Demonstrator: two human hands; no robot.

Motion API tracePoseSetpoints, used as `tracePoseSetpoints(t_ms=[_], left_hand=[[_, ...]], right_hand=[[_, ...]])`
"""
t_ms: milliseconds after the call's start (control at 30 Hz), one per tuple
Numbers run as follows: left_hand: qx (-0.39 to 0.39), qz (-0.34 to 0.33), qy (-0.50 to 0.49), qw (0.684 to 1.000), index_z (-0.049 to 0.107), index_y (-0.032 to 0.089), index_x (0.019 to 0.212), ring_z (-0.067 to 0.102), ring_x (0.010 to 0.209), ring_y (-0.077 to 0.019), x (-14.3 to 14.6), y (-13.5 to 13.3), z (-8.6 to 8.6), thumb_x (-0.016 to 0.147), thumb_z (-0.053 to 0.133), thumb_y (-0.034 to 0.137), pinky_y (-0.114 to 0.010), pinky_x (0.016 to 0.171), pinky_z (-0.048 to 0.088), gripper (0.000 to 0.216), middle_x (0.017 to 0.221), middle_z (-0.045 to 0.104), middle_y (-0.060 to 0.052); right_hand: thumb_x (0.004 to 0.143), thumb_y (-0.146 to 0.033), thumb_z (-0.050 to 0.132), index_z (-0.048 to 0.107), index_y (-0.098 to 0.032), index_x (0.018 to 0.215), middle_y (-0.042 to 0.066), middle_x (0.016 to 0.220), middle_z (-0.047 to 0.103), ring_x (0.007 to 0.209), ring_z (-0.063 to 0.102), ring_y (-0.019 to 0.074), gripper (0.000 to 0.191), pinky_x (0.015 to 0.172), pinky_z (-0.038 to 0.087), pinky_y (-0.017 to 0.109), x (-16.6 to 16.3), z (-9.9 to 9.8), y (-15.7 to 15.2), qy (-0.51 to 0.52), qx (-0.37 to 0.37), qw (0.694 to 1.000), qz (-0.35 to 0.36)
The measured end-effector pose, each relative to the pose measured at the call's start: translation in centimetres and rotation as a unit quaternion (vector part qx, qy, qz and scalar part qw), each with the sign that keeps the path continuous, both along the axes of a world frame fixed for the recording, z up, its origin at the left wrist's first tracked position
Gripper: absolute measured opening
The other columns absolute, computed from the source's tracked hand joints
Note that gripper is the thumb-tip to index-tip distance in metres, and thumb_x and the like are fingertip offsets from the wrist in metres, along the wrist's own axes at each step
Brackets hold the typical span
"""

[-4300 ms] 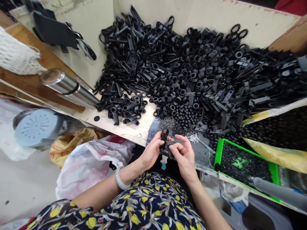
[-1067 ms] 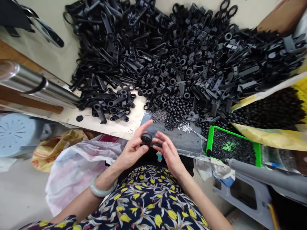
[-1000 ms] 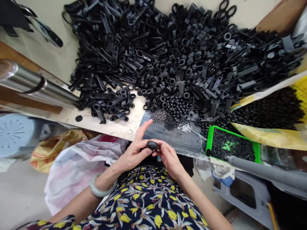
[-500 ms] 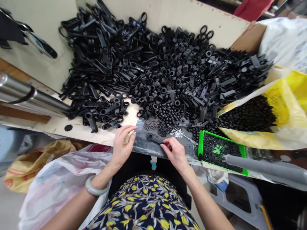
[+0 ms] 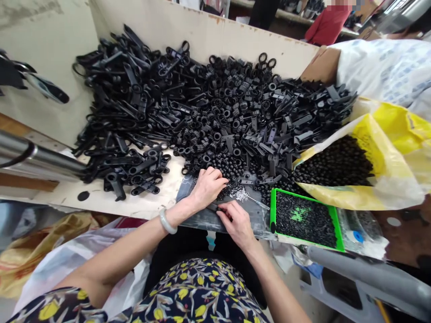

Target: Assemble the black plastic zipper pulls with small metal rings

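My right hand (image 5: 235,222) is closed at the front of the dark work mat (image 5: 259,220), thumb and fingers pinching a black plastic handle part (image 5: 213,207). Much of that part is hidden beneath my left arm and hand. My left hand (image 5: 209,186) reaches over it to the small-parts piles, fingers bent together and pointing right; whatever is in them cannot be seen. Just right of its fingertips lie tiny black pieces (image 5: 224,193) and a heap of small silver pins (image 5: 239,194). Round black balls (image 5: 232,167) are piled behind it.
Black ringed handles (image 5: 144,168) and black ribbed rings (image 5: 215,121) are heaped across the table. A green tray (image 5: 273,211) of small black pieces and a yellow-white bag (image 5: 377,179) of black balls stand right. Metal tubes flank the table. Behind the board is a person in red (image 5: 328,24).
My left hand has moved right and forward, from beside the mat to the small-parts piles. My right hand still pinches the handle part. The view has shifted, showing more of the background.
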State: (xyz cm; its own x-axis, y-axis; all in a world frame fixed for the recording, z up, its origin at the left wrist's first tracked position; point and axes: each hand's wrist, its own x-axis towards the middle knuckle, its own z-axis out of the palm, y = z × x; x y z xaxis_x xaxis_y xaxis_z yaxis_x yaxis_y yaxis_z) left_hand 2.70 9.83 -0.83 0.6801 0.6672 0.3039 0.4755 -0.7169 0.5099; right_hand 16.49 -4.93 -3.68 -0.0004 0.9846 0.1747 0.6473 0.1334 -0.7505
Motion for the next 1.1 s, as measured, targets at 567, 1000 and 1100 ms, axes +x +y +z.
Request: tracePoseSetpoints(t_ms=[567, 1000, 1100], left_hand=[[-0.587, 0.113, -0.341, 0.725, 0.08, 0.018, 0.112, 0.075, 0.089, -0.0175, -4.2, -7.6, 1.8, 0.082, 0.084, 0.033, -0.031, 0.087, 0.06, 0.033, 0.104, 0.082, -0.008], [-0.182, 0.069, -0.194, 0.961, 0.073, 0.021, 0.112, 0.07, 0.098, -0.0209, -4.2, -8.9, -1.0, 0.101, 0.064, 0.028, -0.036, 0.09, 0.055, 0.016, 0.106, 0.079, -0.007], [-0.168, 0.058, -0.213, 0.961, 0.072, 0.021, 0.114, 0.069, 0.103, -0.0214, -4.1, -9.1, -1.2, 0.101, 0.064, 0.027, -0.038, 0.093, 0.055, 0.017, 0.108, 0.077, -0.008]], right_hand=[[0.106, -0.033, 0.056, 0.068, -0.025, 0.125, 0.007, 0.109, 0.07, 0.086, 0.067, 0.0181, 0.023, 0.084, 0.055, 0.033, 0.5, 1.2, -0.8, 0.034, -0.02, 0.999, -0.002], [0.106, -0.034, 0.054, 0.07, -0.023, 0.101, 0.005, 0.099, 0.07, 0.081, 0.064, 0.0182, 0.02, 0.077, 0.048, 0.031, 2.2, 1.4, 1.5, -0.144, 0.0, 0.983, -0.116], [0.106, -0.036, 0.056, 0.07, -0.022, 0.099, 0.006, 0.098, 0.07, 0.082, 0.064, 0.0195, 0.02, 0.074, 0.046, 0.031, 1.9, 1.2, 2.5, -0.206, -0.007, 0.971, -0.117]])
